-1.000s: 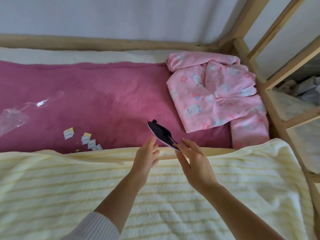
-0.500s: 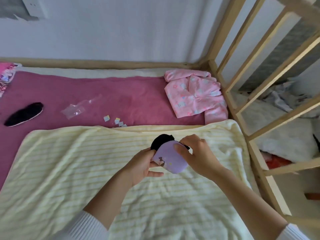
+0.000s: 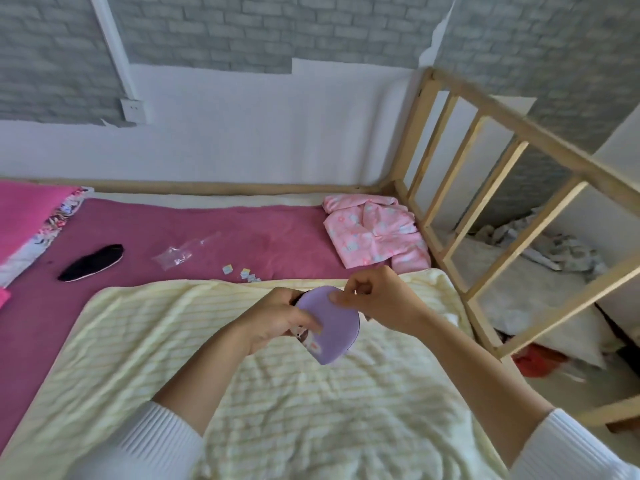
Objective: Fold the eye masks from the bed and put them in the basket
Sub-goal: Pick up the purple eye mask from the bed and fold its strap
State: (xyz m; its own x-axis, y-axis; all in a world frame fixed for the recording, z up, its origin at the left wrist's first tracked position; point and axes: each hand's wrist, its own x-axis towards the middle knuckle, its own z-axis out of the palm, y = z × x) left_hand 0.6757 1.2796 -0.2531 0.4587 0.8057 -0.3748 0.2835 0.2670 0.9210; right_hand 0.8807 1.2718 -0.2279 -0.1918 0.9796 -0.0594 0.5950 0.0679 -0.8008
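A purple eye mask (image 3: 332,323) with a small cartoon print is folded in half and held above the yellow striped blanket (image 3: 277,393). My left hand (image 3: 277,317) grips its left edge with the thumb on the printed face. My right hand (image 3: 377,296) pinches its top edge. A second eye mask (image 3: 91,262), black side up, lies flat on the magenta sheet (image 3: 194,233) at the left. No basket is in view.
Folded pink pyjamas (image 3: 372,233) lie at the far right corner of the bed. A clear plastic bag (image 3: 180,251) and small paper tags (image 3: 242,273) rest on the sheet. A wooden bed rail (image 3: 491,216) runs along the right side. A pink pillow (image 3: 24,216) sits far left.
The mask, held by my right hand alone over the sheet, is now folded purple side out in both hands. The view has tilted up and back, showing the black mask and wall.
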